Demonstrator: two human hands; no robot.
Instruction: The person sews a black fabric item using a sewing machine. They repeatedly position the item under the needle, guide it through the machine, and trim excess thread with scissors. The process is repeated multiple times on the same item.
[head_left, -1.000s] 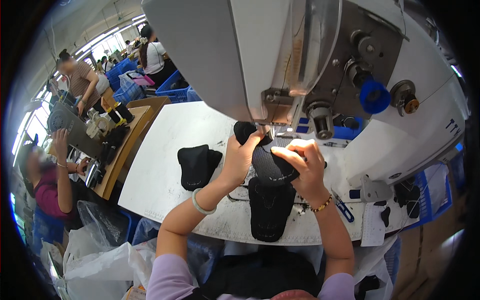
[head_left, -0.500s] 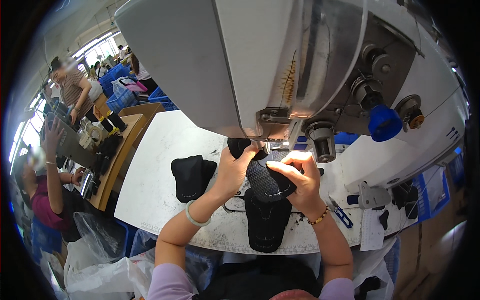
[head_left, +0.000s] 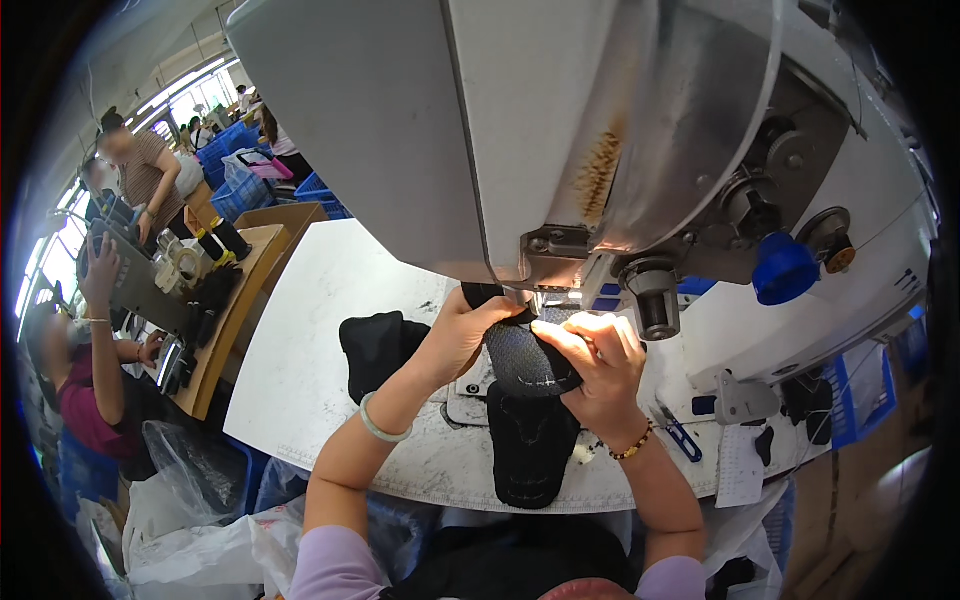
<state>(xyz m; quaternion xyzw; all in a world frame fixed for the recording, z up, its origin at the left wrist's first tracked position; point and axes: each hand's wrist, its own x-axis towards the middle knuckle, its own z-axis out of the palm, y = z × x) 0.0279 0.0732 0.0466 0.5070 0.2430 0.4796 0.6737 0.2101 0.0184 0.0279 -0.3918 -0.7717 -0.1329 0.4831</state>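
A black mesh shoe upper (head_left: pixel 530 360) is held between my two hands under the head of a grey-white sewing machine (head_left: pixel 365 130). My left hand (head_left: pixel 458 335) pinches its far left edge, close by the lit needle area. With thumb and fingers bent, my right hand (head_left: pixel 600 365) grips its right side. White stitch marks show on the near rounded end of the piece. Below it, another black fabric piece (head_left: pixel 532 450) lies on the white table. The needle tip itself is hidden by the fingers and the machine head.
Stacked black pieces (head_left: pixel 375 350) lie on the left of the white table (head_left: pixel 290 370). A blue-handled cutter (head_left: pixel 682 438) rests at the right, near a paper strip (head_left: pixel 740 465). Co-workers sit and stand at the left by a wooden bench (head_left: pixel 235 310). Blue baskets stand behind.
Both hands still hold the shoe upper, which has shifted slightly left and turned a little. My right fingers have curled closer together. The whole view has tilted slightly.
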